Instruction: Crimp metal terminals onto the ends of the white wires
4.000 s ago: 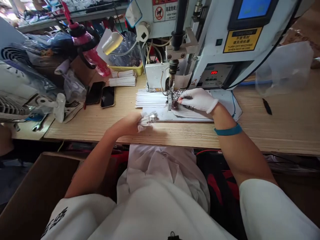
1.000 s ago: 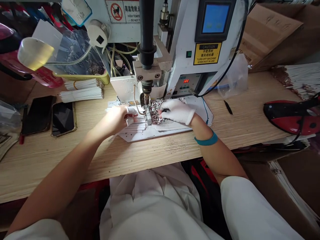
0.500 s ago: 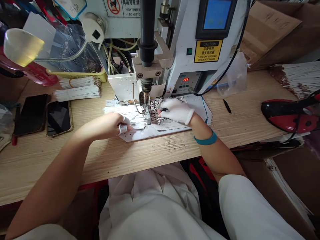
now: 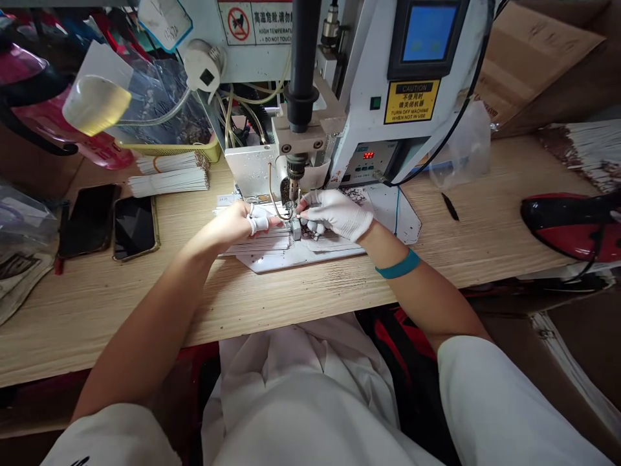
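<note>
My left hand, with white covers on some fingers, reaches to a small metal block below the machine's nozzle. Its fingertips are closed together on what looks like a thin white wire; the grip is partly hidden. Many such white wires lie side by side under and before this hand. From the other side my right hand, in a white glove with bare fingertips, pinches something too small to make out beside the block. Small dark-and-white pieces are heaped behind and under the right hand on the white plate.
Left on the table are two phones, bundled white wires and a yellow basket. A lamp head hangs above. To the right lie a dark blade-shaped piece, a red-black object and more white wires.
My left hand has moved inward and up to the metal block from the wires' near end. My right hand has left the heap of small pieces and come to the block, its fingers now pinched.
</note>
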Demonstrator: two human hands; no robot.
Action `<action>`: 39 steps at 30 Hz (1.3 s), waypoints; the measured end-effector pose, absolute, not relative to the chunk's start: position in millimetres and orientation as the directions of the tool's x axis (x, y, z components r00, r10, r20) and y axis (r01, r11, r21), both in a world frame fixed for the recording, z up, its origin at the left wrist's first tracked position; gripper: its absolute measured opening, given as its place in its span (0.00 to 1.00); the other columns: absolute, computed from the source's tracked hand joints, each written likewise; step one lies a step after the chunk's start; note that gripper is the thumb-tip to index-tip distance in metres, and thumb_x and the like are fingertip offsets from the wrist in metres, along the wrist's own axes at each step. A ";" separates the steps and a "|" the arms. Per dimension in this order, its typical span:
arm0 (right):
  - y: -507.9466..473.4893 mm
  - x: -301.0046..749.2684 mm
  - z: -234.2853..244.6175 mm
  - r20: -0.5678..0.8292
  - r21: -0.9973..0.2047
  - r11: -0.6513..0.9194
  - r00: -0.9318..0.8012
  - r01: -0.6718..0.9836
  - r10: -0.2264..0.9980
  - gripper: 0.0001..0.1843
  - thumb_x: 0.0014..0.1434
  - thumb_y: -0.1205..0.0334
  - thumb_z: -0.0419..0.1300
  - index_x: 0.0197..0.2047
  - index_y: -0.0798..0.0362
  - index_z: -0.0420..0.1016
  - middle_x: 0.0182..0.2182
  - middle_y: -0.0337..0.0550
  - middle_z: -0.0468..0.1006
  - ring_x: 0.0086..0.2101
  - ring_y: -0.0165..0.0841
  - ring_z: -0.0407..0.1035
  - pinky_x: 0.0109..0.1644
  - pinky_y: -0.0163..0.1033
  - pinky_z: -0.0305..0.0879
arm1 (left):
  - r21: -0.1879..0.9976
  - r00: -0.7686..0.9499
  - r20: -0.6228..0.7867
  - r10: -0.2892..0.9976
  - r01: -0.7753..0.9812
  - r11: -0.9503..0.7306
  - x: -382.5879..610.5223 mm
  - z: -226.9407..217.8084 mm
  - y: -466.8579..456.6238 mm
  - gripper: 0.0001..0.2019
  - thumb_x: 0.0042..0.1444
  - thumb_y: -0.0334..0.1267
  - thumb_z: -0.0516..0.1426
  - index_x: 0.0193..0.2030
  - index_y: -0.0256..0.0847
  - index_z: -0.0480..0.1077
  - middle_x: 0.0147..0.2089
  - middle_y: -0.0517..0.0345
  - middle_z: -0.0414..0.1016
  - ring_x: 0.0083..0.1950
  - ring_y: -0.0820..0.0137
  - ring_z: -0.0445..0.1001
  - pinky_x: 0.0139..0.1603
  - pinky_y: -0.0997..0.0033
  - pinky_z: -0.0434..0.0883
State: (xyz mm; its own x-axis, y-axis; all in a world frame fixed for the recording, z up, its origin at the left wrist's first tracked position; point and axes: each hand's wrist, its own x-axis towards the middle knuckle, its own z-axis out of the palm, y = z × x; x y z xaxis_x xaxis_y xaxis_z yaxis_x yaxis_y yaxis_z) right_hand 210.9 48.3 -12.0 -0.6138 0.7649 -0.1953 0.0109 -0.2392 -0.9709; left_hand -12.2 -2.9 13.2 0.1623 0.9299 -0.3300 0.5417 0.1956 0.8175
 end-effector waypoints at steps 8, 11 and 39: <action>44.3 206.4 -7.3 -0.182 -0.974 -0.228 -0.610 0.002 0.771 0.08 0.53 0.77 0.59 0.33 0.57 0.67 0.23 0.35 0.68 0.17 0.20 0.60 0.15 0.27 0.54 | 0.848 0.156 -0.332 0.930 0.481 0.223 -8.2 8.7 -4.9 0.16 0.41 0.48 0.66 0.32 0.36 0.77 0.24 0.61 0.70 0.24 0.77 0.61 0.24 0.77 0.57; 41.4 204.1 -5.7 -0.206 -0.974 -0.223 -0.595 0.045 0.777 0.08 0.54 0.76 0.59 0.33 0.56 0.67 0.21 0.33 0.66 0.16 0.20 0.58 0.14 0.26 0.52 | 0.858 0.151 -0.288 0.946 0.479 0.185 -6.2 5.2 -4.0 0.14 0.41 0.46 0.66 0.27 0.35 0.76 0.20 0.64 0.66 0.21 0.79 0.56 0.21 0.77 0.54; 41.5 204.1 -5.9 -0.206 -0.976 -0.208 -0.586 0.064 0.784 0.08 0.53 0.73 0.61 0.33 0.55 0.66 0.22 0.35 0.65 0.16 0.21 0.57 0.13 0.28 0.53 | 0.869 0.136 -0.272 0.953 0.459 0.182 -6.6 -4.1 -1.4 0.13 0.43 0.43 0.64 0.33 0.36 0.77 0.22 0.62 0.69 0.23 0.75 0.63 0.23 0.76 0.59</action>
